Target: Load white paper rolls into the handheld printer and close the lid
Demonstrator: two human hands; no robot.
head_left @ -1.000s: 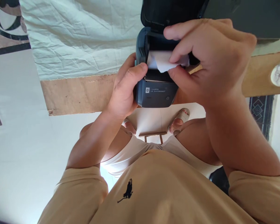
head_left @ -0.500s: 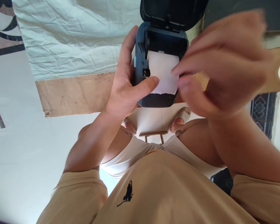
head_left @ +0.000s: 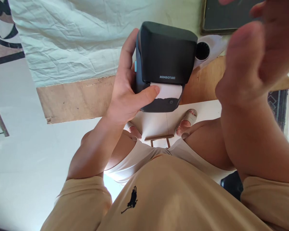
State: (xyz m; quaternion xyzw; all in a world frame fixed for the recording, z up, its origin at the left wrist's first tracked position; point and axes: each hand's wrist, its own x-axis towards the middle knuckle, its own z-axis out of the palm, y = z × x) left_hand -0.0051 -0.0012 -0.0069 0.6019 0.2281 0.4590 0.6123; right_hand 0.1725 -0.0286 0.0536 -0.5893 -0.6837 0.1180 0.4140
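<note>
I am clasping the NIIMBOT label printer (head_left: 168,53) over the wooden edge of the surface (head_left: 77,99) with my left hand's (head_left: 125,91) fingers, thumb pressing its white paper strip (head_left: 170,91), while my right hand (head_left: 252,61) is hovering apart, fingers spread.

Domestic interior, probably a home, as indicated by the person's shorts (head_left: 125,156) and open-toed sandal (head_left: 192,118), with a creased cloth (head_left: 74,38) spread over a plain wooden tabletop (head_left: 79,99).
</note>
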